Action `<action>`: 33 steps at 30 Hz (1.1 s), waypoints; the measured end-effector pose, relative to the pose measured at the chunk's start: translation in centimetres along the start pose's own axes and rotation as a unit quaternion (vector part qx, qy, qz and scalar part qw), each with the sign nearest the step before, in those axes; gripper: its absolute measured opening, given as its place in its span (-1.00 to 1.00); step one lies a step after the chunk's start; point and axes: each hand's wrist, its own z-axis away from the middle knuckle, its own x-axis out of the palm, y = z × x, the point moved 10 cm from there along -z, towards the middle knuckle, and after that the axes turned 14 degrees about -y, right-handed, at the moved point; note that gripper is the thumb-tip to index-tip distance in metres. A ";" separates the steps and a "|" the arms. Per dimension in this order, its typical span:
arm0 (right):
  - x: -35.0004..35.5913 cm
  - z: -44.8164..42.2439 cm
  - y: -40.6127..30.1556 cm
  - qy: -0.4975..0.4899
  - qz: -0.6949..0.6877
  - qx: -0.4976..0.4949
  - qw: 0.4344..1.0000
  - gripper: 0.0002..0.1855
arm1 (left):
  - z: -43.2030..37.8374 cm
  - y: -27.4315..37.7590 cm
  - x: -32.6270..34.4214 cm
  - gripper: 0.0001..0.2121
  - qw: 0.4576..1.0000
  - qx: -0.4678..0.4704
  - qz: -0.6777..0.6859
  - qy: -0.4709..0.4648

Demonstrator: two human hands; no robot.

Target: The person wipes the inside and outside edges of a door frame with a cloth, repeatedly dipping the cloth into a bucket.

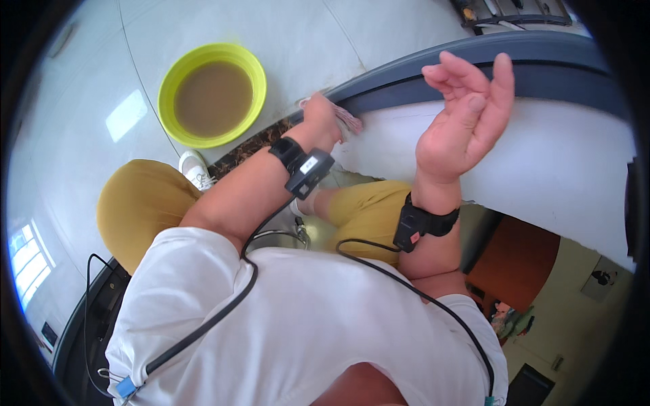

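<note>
My left hand [321, 117] is closed around a pink-and-white striped cloth [348, 120]. It is low down, at the foot of a dark blue-grey door frame [391, 83], where the frame meets a brown patterned threshold strip [254, 147]. Part of the cloth is hidden under the hand. My right hand [459, 119] is raised in front of the frame and the white wall [548, 157], holding nothing, with its fingers loosely bent and apart. Whether it touches the frame I cannot tell. A yellow-green basin [167, 109] of cloudy brown water [213, 99] stands left of my left hand.
Pale glossy floor tiles [91, 66] surround the basin. A dark rack [513, 18] with things on it stands at the top right. Behind my left side is a black object [96, 314]. Cables [244, 284] run from both wrist devices over my shirt.
</note>
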 end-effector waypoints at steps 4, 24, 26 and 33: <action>-1.7 1.5 1.0 0.033 -0.077 0.024 0.996 -0.37 | 6.5 2.4 5.3 -0.68 0.996 0.081 0.027 -0.041; -2.3 -6.6 -12.6 -0.054 0.438 -0.209 0.873 -0.11 | 5.2 10.3 8.7 -0.53 0.967 0.157 -0.052 -0.191; -2.8 -5.1 -9.9 -0.011 0.346 -0.225 0.911 -0.14 | 4.2 10.5 9.0 -0.50 0.960 0.151 -0.132 -0.196; -0.6 -5.2 -9.9 0.011 0.280 -0.249 0.927 -0.12 | 7.9 8.8 17.4 -0.39 0.797 0.186 -0.460 -0.345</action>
